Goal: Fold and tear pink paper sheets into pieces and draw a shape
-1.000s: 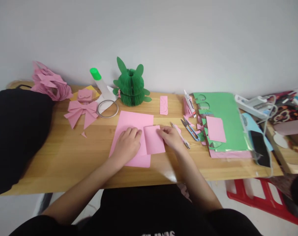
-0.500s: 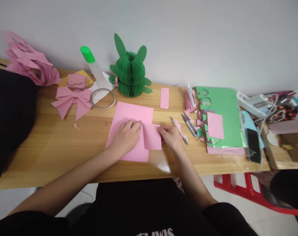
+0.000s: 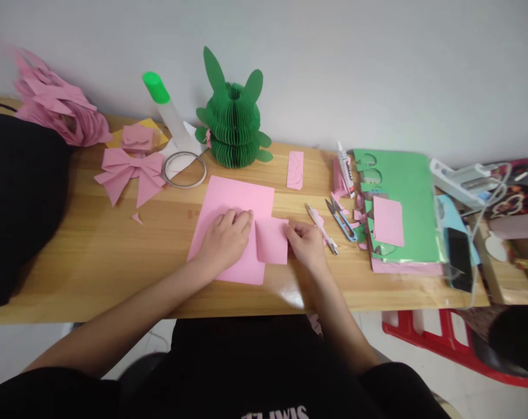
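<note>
A larger pink sheet (image 3: 205,241) lies on the wooden table. Over its right side sits a small pink paper piece (image 3: 273,241), bent along its left part and reaching past the sheet's edge. My left hand (image 3: 227,238) rests on the sheet, its curled fingers closed at the small piece's upper left edge. Pinched between thumb and fingers of my right hand (image 3: 306,241) is that piece's right edge. Close to the right hand lie a pen (image 3: 321,228) on a pink scrap and blue-handled thread snips (image 3: 341,220).
Behind stand a green paper honeycomb figure (image 3: 233,131) and a green-capped glue bottle (image 3: 170,113). A tape roll (image 3: 184,169) and a pink paper bow (image 3: 131,171) lie left. Rightward are a glue tube (image 3: 346,170), green sheets (image 3: 414,203) and a phone (image 3: 459,259).
The view has shifted slightly. Both hands keep their places on the small pink paper piece, which looks a little flatter now.
</note>
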`<act>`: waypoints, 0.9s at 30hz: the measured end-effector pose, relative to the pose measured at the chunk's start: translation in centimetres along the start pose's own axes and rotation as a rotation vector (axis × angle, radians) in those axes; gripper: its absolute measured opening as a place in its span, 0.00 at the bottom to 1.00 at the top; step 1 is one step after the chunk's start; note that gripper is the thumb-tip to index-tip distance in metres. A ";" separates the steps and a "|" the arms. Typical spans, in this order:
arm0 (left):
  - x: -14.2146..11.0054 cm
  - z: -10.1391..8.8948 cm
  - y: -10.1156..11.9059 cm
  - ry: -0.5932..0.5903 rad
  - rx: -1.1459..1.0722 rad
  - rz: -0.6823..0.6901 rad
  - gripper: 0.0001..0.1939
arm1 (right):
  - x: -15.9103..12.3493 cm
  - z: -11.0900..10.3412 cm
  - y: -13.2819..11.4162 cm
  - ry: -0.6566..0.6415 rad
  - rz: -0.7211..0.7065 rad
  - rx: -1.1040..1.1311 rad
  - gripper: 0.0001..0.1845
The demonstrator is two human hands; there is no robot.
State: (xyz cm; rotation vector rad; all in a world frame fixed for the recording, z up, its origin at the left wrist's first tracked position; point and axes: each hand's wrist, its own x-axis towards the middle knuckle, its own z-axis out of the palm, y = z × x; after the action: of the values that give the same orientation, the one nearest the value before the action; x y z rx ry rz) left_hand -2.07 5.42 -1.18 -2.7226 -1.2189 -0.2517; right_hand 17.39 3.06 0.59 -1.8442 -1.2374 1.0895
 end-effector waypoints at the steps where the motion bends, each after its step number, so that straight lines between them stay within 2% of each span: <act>1: 0.0 0.0 0.0 0.010 0.010 0.001 0.21 | 0.0 0.0 0.1 0.003 -0.007 -0.003 0.19; 8: 0.0 0.1 0.0 0.082 0.039 0.011 0.20 | -0.2 0.0 0.5 0.034 -0.058 -0.040 0.19; 16: 0.0 0.0 0.0 0.068 0.024 -0.016 0.20 | -0.6 0.0 0.4 0.059 -0.092 -0.055 0.17; 22: 0.1 -0.2 0.0 -0.018 -0.043 -0.055 0.21 | -0.6 -0.2 0.6 0.037 -0.026 0.031 0.18; 27: 0.5 -0.8 0.1 -0.028 -0.009 -0.043 0.20 | -0.5 -0.2 0.3 -0.022 0.067 0.128 0.19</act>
State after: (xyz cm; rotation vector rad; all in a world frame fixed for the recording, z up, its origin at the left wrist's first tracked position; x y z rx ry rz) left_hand -1.79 5.54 -0.31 -2.7188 -1.2884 -0.2249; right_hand 17.58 2.49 0.53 -1.7917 -1.0993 1.2003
